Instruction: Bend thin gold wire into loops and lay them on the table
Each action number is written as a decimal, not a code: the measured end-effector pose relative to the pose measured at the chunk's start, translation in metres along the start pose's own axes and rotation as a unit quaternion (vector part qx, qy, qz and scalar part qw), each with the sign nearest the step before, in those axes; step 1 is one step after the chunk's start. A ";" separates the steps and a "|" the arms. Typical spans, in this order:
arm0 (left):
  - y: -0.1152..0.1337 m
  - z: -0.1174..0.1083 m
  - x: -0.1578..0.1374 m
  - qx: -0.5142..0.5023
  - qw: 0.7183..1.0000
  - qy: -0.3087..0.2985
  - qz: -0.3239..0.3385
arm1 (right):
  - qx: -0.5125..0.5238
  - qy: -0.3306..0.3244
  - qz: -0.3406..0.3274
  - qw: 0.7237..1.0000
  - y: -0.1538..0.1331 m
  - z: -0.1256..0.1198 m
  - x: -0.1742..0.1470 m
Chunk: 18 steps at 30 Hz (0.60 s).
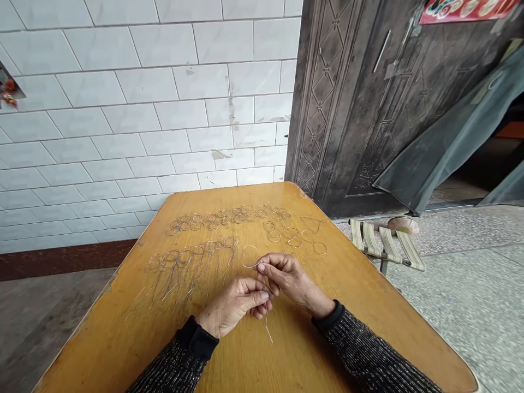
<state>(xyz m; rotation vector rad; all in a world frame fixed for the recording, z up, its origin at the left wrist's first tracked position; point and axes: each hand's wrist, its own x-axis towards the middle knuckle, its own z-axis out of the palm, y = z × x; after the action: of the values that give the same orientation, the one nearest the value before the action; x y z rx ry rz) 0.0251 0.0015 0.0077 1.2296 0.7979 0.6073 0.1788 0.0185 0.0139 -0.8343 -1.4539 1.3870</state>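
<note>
Over the middle of the table, my left hand (241,303) and my right hand (286,275) both pinch one thin wire (269,329). The wire has a round loop at its upper end, just left of my right fingertips, and a loose tail hanging below my left fingers. To the left of my hands lies a row of looped wires with long straight tails (196,262). Farther back is a row of wire pieces bent into several rings (225,217). Some separate double rings (291,237) rest behind my right hand. Where the fingers meet, part of the wire is hidden.
The yellow wooden table (327,338) reaches toward a white tiled wall (164,98). A dark patterned metal door (347,109) stands at the back right, with a grey curtain (458,136) beside it. A strapped folding stool (387,243) is on the floor to the right.
</note>
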 end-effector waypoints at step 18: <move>0.019 -0.027 -0.009 0.630 0.656 0.230 0.346 | -0.155 -0.037 0.003 0.987 0.011 0.002 -0.004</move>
<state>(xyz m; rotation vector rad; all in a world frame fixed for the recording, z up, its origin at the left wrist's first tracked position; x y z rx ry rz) -0.0022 0.0147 0.0245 2.8380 1.2377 1.0578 0.1766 0.0158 0.0027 -0.9909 -1.7553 1.2228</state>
